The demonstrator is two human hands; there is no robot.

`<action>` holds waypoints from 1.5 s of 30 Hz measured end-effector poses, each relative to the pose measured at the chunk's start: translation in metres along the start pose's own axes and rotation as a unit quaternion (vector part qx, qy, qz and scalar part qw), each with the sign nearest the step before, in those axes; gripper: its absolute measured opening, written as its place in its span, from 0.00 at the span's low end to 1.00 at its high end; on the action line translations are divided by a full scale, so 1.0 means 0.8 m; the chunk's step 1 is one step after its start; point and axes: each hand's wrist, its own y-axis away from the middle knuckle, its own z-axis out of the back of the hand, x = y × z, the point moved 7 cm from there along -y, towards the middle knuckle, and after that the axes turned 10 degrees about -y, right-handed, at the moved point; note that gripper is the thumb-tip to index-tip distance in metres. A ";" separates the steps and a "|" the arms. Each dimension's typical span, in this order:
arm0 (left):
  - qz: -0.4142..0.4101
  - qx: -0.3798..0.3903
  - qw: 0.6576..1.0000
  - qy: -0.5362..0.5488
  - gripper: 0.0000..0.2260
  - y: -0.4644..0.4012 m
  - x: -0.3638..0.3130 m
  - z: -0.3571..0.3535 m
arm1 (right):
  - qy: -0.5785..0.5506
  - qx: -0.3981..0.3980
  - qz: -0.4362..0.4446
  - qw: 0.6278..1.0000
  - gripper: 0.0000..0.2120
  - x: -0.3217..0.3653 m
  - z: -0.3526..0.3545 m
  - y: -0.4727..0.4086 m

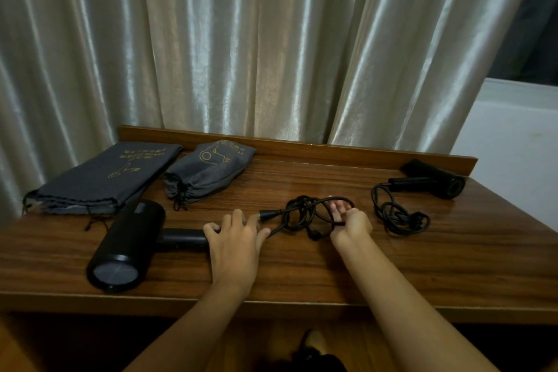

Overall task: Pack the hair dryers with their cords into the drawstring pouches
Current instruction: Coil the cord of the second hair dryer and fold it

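Nearest: my left hand, fingers spread and relaxed, lies flat over the end of the big dryer handle where the cord leaves it. My right hand has its fingers curled through the cord's loose loops, gripping them. Dryer on its side, front left of the desk.

Step in hand, as I judge it: coiling this cord. Best done by pinning the handle with the left, gathering even loops with the right, plug end tucked last, so the bundle stays slim enough for a pouch mouth.

Count:
- Dryers, two: big one near left; small dryer far right, against the back rail.
- Cords, two: mine, tangled; second cord heaped beside the small dryer.
- Pouches, two, far left: flat pouch, bunched pouch; neither looks packed yet.
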 end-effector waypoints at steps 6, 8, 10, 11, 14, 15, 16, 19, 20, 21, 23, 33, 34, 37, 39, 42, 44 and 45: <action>-0.020 0.007 1.000 -0.013 0.18 -0.004 -0.003 -0.008 | 0.456 0.199 0.243 0.833 0.13 0.026 -0.036 0.031; -0.018 0.006 1.000 -0.009 0.18 -0.005 -0.003 -0.009 | 0.607 0.256 0.406 0.633 0.20 0.029 -0.058 0.059; -0.015 0.000 1.000 -0.005 0.19 -0.005 -0.003 -0.008 | 0.688 0.267 0.557 0.381 0.27 0.016 -0.077 0.092; -0.013 -0.004 1.000 0.000 0.19 -0.004 -0.003 -0.007 | 0.689 0.300 0.596 0.283 0.29 0.002 -0.083 0.108; -0.008 -0.010 1.000 0.002 0.20 -0.003 -0.003 -0.004 | 0.673 0.421 0.597 0.116 0.24 -0.049 -0.080 0.134; -0.005 -0.009 1.000 0.000 0.20 -0.003 -0.004 -0.003 | 0.676 0.434 0.588 0.094 0.21 -0.061 -0.077 0.137; -0.004 -0.010 1.000 0.002 0.20 -0.003 -0.004 -0.002 | 0.689 0.430 0.578 0.084 0.20 -0.071 -0.076 0.134; -0.010 -0.015 1.000 0.017 0.17 -0.002 -0.005 0.001 | 0.764 0.381 0.513 0.090 0.24 -0.083 -0.086 0.107; -0.015 -0.016 1.000 0.019 0.16 -0.002 -0.006 0.001 | 0.780 0.372 0.493 0.100 0.23 -0.085 -0.092 0.100; -0.020 -0.017 0.999 0.019 0.16 -0.001 -0.007 0.002 | 0.789 0.368 0.479 0.113 0.19 -0.087 -0.100 0.097; -0.026 -0.022 0.999 0.021 0.14 -0.002 -0.007 0.003 | 0.797 0.369 0.457 0.140 0.12 -0.089 -0.114 0.092; -0.064 -0.046 0.997 0.008 0.07 -0.001 -0.013 0.006 | 0.501 0.314 0.143 0.794 0.10 -0.013 -0.109 0.046; -0.064 -0.047 0.997 0.006 0.07 -0.001 -0.013 0.006 | 0.451 0.307 0.114 0.830 0.11 -0.007 -0.104 0.041; -0.036 -0.033 0.999 -0.009 0.08 -0.001 -0.006 0.004 | 0.230 0.263 0.054 0.935 0.13 0.034 -0.109 0.027; -0.012 -0.018 0.999 -0.026 0.09 -0.001 -0.001 0.001 | 0.154 0.222 0.093 0.958 0.12 0.082 -0.119 0.020; -0.009 -0.001 0.999 -0.053 0.09 0.001 0.000 -0.002 | 0.175 0.210 0.144 0.951 0.13 0.131 -0.122 0.017; -0.012 0.007 0.998 -0.062 0.09 0.001 -0.003 -0.001 | 0.205 0.213 0.144 0.944 0.13 0.147 -0.113 0.018; -0.013 0.010 0.998 -0.065 0.09 0.001 -0.004 -0.001 | 0.224 0.212 0.140 0.941 0.13 0.151 -0.107 0.019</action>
